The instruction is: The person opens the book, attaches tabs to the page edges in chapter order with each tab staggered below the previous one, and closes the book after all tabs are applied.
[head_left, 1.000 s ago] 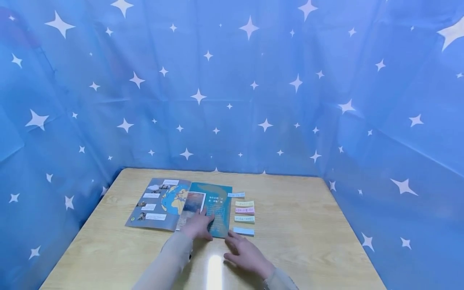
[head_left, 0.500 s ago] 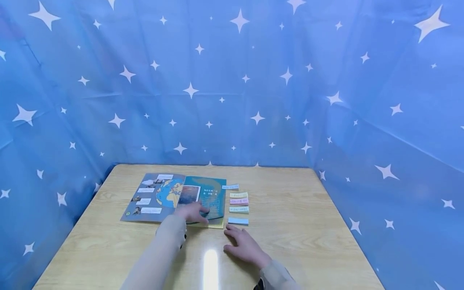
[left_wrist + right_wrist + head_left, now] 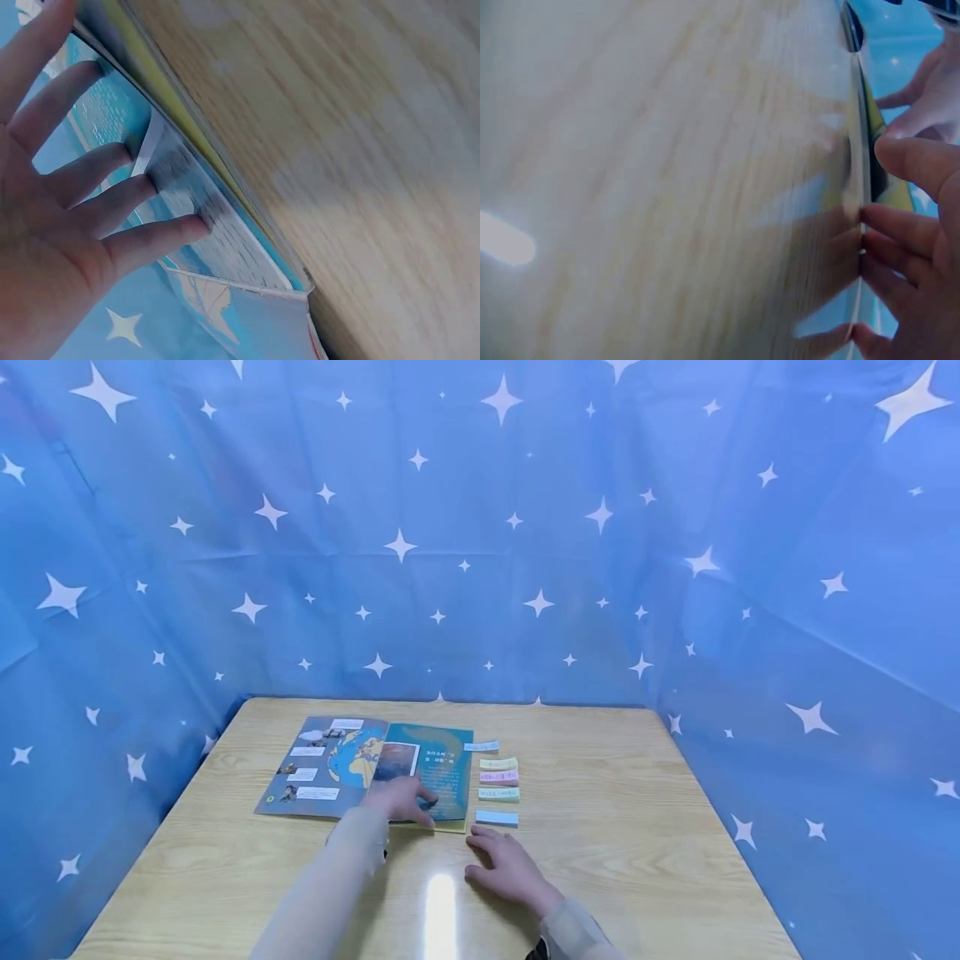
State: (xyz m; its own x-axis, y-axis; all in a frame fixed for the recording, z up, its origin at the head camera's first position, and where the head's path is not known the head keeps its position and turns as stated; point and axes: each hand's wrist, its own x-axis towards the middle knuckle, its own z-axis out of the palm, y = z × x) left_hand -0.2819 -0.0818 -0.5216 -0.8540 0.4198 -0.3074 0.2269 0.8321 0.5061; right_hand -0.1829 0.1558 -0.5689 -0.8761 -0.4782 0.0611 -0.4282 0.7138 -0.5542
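An open picture book (image 3: 446,743) lies on the table, its left page showing a globe and its right page teal with text and a photo. My left hand (image 3: 401,799) is on the right page's lower part, fingers spread against the paper in the left wrist view; its thumb is near the page edge. Along the page's bottom right a yellowish sheet (image 3: 452,827) shows underneath. My right hand (image 3: 510,870) rests on the table just below the book's right corner, fingertips down and holding nothing.
Right of the book stand small sticky note strips in a column: yellow (image 3: 498,763), pink (image 3: 498,777), green (image 3: 498,794) and blue (image 3: 497,818). Another blue strip (image 3: 482,746) juts from the book's right edge. A blue starred curtain (image 3: 480,635) surrounds the wooden table (image 3: 600,793).
My left hand has shifted a little left on the page, and the yellowish sheet has come into view beneath the page's lower edge. My right hand has barely moved.
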